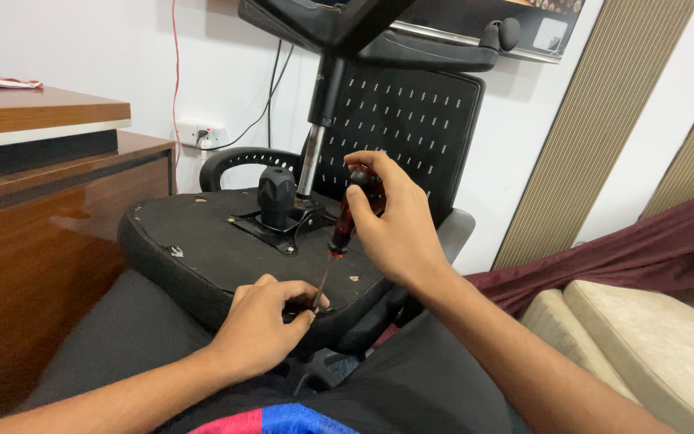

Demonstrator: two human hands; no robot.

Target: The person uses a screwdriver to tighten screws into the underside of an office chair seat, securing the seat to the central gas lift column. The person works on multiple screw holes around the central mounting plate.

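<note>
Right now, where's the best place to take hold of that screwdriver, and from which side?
Grip the screwdriver by its dark red handle, from the right and above, as the right hand does. It leans tip-down, and the left hand crowds the thin shaft.

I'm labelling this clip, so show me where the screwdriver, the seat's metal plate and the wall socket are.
screwdriver (342, 229): head view, on its dark red handle below the right hand.
metal plate (287, 231): head view, on its flat black front part.
wall socket (201, 133): head view, on its white face.

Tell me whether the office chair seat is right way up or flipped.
Flipped: the chair seat shows its underside, with mounting plate and gas-lift column pointing up.
</note>
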